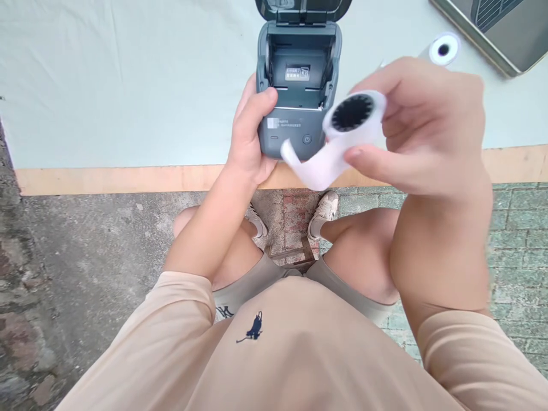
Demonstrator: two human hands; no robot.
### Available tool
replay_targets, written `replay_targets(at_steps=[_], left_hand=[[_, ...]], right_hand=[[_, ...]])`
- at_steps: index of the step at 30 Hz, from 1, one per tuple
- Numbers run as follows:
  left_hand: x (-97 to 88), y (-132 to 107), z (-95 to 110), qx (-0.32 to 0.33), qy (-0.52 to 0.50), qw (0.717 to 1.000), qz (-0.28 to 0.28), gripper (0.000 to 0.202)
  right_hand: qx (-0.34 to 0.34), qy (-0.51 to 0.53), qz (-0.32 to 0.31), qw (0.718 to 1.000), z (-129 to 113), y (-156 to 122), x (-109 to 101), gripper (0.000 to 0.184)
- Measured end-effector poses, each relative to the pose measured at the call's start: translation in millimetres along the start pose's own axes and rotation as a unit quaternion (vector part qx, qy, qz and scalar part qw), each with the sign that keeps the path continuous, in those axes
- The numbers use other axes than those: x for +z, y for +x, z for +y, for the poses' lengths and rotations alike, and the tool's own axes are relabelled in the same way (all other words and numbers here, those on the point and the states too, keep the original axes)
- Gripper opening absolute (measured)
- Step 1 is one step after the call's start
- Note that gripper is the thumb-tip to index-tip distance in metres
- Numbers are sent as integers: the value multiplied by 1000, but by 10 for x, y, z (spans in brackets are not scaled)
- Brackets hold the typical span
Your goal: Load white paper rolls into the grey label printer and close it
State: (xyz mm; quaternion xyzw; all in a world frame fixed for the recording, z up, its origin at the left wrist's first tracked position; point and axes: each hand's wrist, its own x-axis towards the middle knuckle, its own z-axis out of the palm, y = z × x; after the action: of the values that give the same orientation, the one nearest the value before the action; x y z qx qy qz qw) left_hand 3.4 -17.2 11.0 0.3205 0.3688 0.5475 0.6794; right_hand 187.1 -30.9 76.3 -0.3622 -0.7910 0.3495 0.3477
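A dark grey label printer [282, 137] with its black lid [303, 10] raised lies at the table's front edge. The paper bay [299, 54] inside it shows a small printed sticker and no roll. My left hand [252, 128] grips the printer's left side, thumb on its top face. In my right hand [428, 125], just right of the printer, is a white paper roll [379, 117] with a black core, pinched between thumb and fingers. A loose strip of its paper curls down and left in front of the printer's lower right corner.
Another white roll [449, 50] rests on the table behind my right hand. A dark device with a keyboard [505, 28] lies at the back right. The pale tablecloth [128, 85] ends at a wooden front edge [128, 178], above my knees.
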Motion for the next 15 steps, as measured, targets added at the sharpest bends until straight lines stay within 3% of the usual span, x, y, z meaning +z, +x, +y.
replay_targets(at_steps=[3, 8, 11, 15], left_hand=[[46, -36, 8, 36, 14, 999, -7, 27], [83, -88, 27, 35, 10, 999, -16, 21], [39, -80, 6, 38, -6, 998, -52, 23], [-35, -39, -32, 50, 13, 995, -85, 42]], right_hand=[[6, -167, -4, 986, -107, 200, 88, 25], [111, -377, -18, 919, -121, 442, 153, 33], [141, -409, -54, 900, -118, 489, 185, 27], [138, -366, -53, 919, -92, 475, 171, 21]])
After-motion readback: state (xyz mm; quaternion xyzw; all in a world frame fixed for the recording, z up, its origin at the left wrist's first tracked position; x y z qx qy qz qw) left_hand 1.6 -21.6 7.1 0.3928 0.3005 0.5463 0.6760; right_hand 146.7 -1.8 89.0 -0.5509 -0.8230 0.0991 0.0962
